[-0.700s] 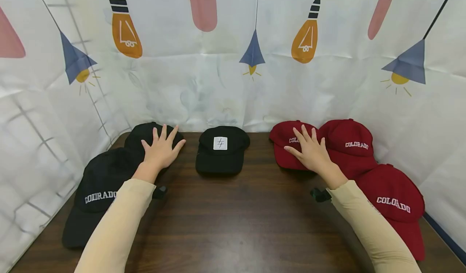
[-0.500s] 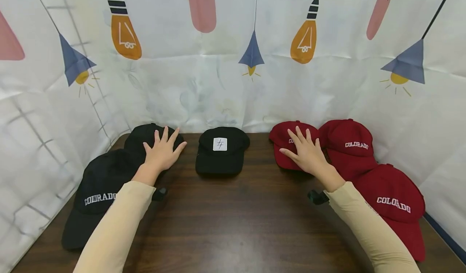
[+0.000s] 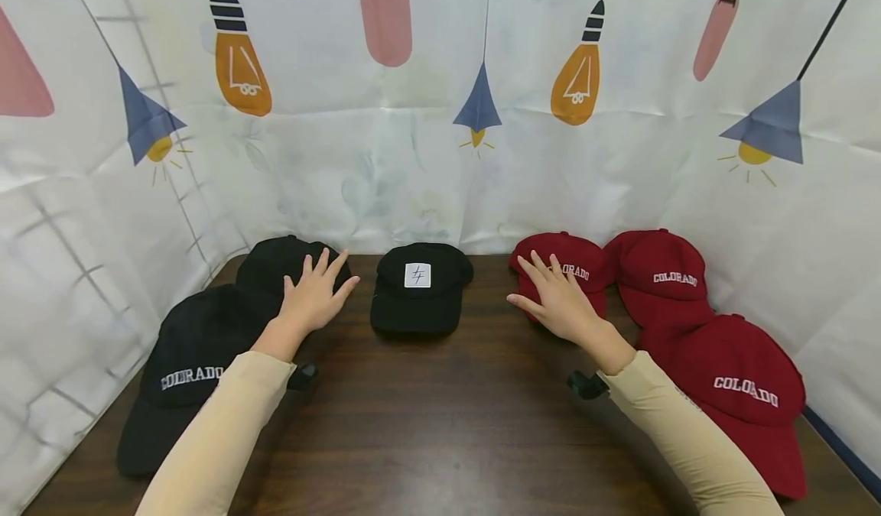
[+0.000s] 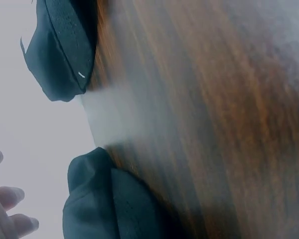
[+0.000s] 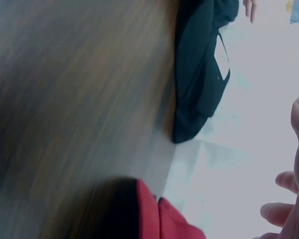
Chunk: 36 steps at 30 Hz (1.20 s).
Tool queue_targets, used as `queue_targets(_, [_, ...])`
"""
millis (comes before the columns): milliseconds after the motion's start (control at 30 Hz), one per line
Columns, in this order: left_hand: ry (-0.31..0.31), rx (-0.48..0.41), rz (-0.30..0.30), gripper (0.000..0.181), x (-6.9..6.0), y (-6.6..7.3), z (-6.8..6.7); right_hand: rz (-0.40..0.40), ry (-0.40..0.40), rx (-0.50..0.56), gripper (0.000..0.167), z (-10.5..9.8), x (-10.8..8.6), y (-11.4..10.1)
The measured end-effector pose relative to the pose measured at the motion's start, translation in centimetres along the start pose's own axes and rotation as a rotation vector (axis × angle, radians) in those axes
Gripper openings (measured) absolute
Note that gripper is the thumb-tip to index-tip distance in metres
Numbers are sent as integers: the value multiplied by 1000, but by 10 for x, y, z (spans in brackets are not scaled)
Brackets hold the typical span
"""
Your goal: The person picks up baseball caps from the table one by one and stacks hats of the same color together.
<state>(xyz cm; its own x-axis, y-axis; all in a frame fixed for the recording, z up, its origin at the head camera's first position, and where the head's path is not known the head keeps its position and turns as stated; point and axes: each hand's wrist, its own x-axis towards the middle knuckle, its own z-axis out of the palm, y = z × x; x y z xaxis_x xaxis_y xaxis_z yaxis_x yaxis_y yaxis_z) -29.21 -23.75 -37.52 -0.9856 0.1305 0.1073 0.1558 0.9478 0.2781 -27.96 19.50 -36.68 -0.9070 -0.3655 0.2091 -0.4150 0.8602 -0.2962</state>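
Note:
My left hand [image 3: 310, 302], fingers spread, hovers in front of the rear black cap [image 3: 264, 264] and partly covers it. Its fingers [image 4: 10, 196] show at the left wrist view's edge, apart from the black caps there. My right hand [image 3: 560, 306] is likewise spread and raised, overlapping the small red cap [image 3: 560, 245] in the head view. Between the hands sits a black cap [image 3: 416, 309] with a white patch bearing a dark mark; the right wrist view shows that black cap [image 5: 197, 84] from the side. Neither hand holds anything.
At the left lies a larger black COLORADO cap [image 3: 199, 332]. Two more red COLORADO caps, one behind [image 3: 661, 260] and one nearer cap [image 3: 739, 371], stand at the right. All rest on a dark wooden table [image 3: 440, 424], with a printed white curtain [image 3: 413, 172] behind.
My right hand has shifted left and slightly nearer, uncovering more of the small red cap's lettering. The left hand has drifted slightly right and nearer. The caps have stayed in place.

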Motion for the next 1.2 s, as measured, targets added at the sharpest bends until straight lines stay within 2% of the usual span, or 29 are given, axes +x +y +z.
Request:
queue_targets(300, [5, -76, 52, 69, -2, 10, 8, -61, -20, 100, 78, 14, 7, -15])
queue_targets(500, [8, -151, 72, 62, -2, 13, 13, -67, -49, 169, 75, 25, 12, -25])
queue_targets(667, [32, -221, 72, 61, 1, 14, 17, -40, -73, 214, 73, 31, 19, -32])
queue_targets(900, [53, -310, 63, 59, 6, 18, 19, -40, -51, 293, 66, 37, 29, -40])
queue_targets(1067, [48, -383, 43, 57, 8, 20, 22, -35, -35, 405, 60, 43, 36, -42])
queue_targets(1200, [44, -454, 10, 57, 10, 21, 24, -3, -32, 540, 55, 50, 42, -43])
